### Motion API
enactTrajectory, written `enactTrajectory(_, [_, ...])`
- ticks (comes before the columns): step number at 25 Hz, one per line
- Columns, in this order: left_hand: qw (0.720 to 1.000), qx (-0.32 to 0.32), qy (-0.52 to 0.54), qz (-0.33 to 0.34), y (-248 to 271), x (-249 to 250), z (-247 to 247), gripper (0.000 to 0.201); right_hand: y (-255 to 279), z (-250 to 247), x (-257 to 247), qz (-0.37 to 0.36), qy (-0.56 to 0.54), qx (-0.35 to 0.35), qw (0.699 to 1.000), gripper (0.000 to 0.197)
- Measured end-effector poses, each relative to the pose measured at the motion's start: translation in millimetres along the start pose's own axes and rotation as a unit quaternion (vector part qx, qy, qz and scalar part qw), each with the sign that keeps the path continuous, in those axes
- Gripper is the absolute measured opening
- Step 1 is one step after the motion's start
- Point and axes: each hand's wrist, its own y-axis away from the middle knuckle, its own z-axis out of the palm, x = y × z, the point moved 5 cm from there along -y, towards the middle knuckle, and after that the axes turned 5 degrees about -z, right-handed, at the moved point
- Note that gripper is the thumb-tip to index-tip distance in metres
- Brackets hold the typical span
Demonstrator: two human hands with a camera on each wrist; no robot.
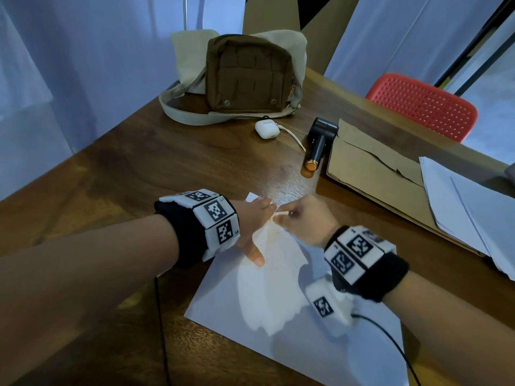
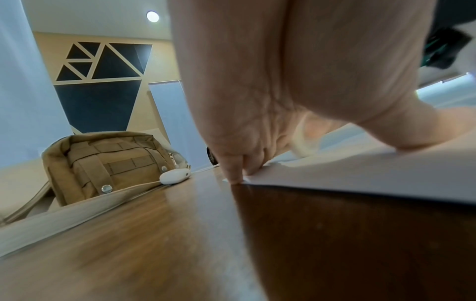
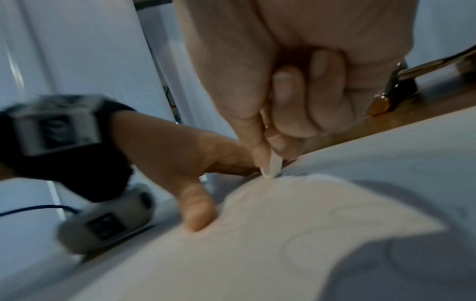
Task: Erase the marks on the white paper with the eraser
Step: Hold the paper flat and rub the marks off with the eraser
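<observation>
Your left hand (image 1: 252, 222) presses flat on the white paper (image 1: 278, 316) while your right hand (image 1: 303, 220) pinches the eraser (image 3: 273, 166), mid-rub; next, chase the faint remaining marks.

Both forearms reach toward twelve o'clock, each wrist wrapped in a black band with coded white tiles. The left hand (image 1: 252, 224) lies flat, fingers straight, thumb splayed toward five o'clock. At its three o'clock, almost touching, the right hand (image 1: 303, 221) has fingers curled into a pinch, tips pointing down.
</observation>
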Motion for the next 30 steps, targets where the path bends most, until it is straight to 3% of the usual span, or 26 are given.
enactTrajectory(2, [1.0, -0.001, 0.003, -0.002, 1, 1, -1, 0.113, 16, 16, -5, -0.05, -0.003, -0.062, 0.997, 0.021])
enactTrajectory(4, [1.0, 0.005, -0.001, -0.002, 3, 1, -3, 0.111, 27, 20, -8, -0.062, -0.035, -0.14, 0.988, 0.019])
enactTrajectory(5, [1.0, 0.002, -0.004, -0.002, 4, 2, -3, 0.111, 22, 14, -6, -0.059, -0.028, -0.145, 0.987, 0.019])
enactTrajectory(10, [1.0, -0.007, -0.012, -0.006, 5, 3, -2, 0.122, -6, -14, 13, -0.029, 0.015, -0.032, 0.999, 0.021])
enactTrajectory(15, [1.0, -0.007, -0.02, -0.021, -3, 1, 1, 0.113, 28, 1, 15, -0.093, -0.006, -0.201, 0.975, 0.024])
enactTrajectory(17, [1.0, -0.017, -0.013, -0.018, -4, 0, 1, 0.117, 9, -6, 13, -0.091, 0.025, -0.167, 0.981, 0.023])
enactTrajectory(20, [0.998, -0.054, -0.023, -0.019, -3, -1, 3, 0.159, -14, -11, 13, -0.057, 0.027, -0.073, 0.995, 0.024])
enactTrajectory(21, [0.998, -0.058, -0.029, -0.021, -3, -2, 4, 0.159, -10, -9, 15, -0.059, 0.031, -0.069, 0.995, 0.023])
enactTrajectory(24, [0.999, -0.025, -0.023, -0.025, -8, -3, 3, 0.119, 24, 2, 17, -0.091, 0.012, -0.172, 0.981, 0.024])
enactTrajectory(26, [0.999, -0.025, -0.04, -0.024, -8, 0, 2, 0.116, 34, 2, 18, -0.085, -0.015, -0.219, 0.972, 0.024])
enactTrajectory(30, [0.999, -0.019, -0.028, -0.012, -4, 1, 1, 0.114, -8, -13, 17, -0.032, 0.026, -0.079, 0.996, 0.024])
